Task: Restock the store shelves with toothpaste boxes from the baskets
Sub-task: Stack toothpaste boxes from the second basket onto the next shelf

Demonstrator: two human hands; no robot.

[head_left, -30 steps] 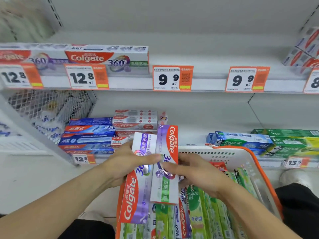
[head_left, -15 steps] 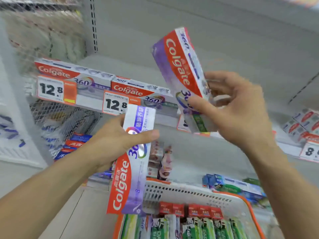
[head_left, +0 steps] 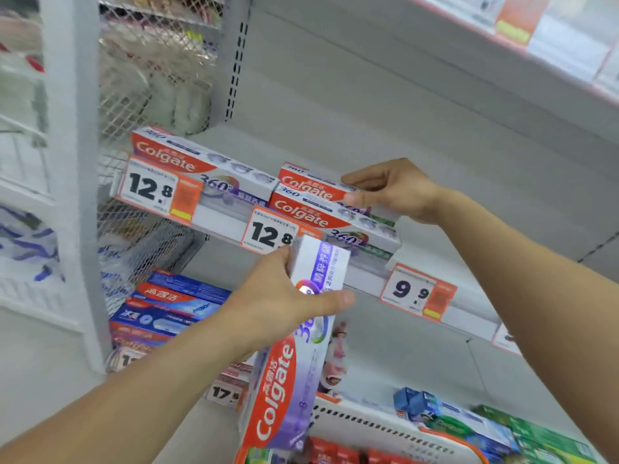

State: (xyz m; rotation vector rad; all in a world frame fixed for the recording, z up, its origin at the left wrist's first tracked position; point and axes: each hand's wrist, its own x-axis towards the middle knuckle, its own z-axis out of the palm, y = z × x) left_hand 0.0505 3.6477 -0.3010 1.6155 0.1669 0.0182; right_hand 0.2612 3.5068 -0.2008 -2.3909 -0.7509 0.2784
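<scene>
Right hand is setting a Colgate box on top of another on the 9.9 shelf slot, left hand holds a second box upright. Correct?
Not quite. In the head view the right hand sets the red-and-white Colgate box above the orange 12.8 price tag, not the 9.9 one. The left hand does hold a purple-and-white Colgate box upright.

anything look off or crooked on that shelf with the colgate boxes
Nothing stands out. The right hand is laying a Colgate 360 box squarely on the box below; the left hand holds another box upright.

— What sits on the upper shelf?
— Two Colgate boxes lying flat at its front edge, a third stacked on the right one.
— And the lower shelf?
— A stack of blue boxes at its left.
</scene>
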